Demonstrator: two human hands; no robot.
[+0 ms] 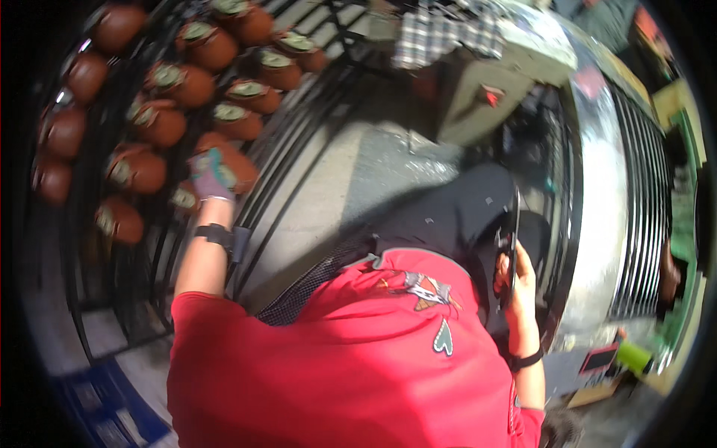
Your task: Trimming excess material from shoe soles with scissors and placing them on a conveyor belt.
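Note:
My left hand [211,176], in a grey-purple and teal glove, is closed on the side of a reddish-brown clay pot [240,166] at the rack's near right edge. That pot looks tilted, and the fingers are partly blurred. Several similar round pots stand close around it, among them one pot [157,125] with a pale, crumpled covering on its top. My bare right hand [514,270], low at my right side beside my leg, is wrapped round a long, thin dark tool [515,216] that points away from me. Its exact kind is not clear.
Black metal bars [280,175] form the rack under the pots. At far right, a shiny metal counter [601,179] runs beside a barred grille [638,201]. A checked cloth [441,37] lies on a pale box-like unit [482,93] ahead. A blue mat or package [112,403] lies at lower left.

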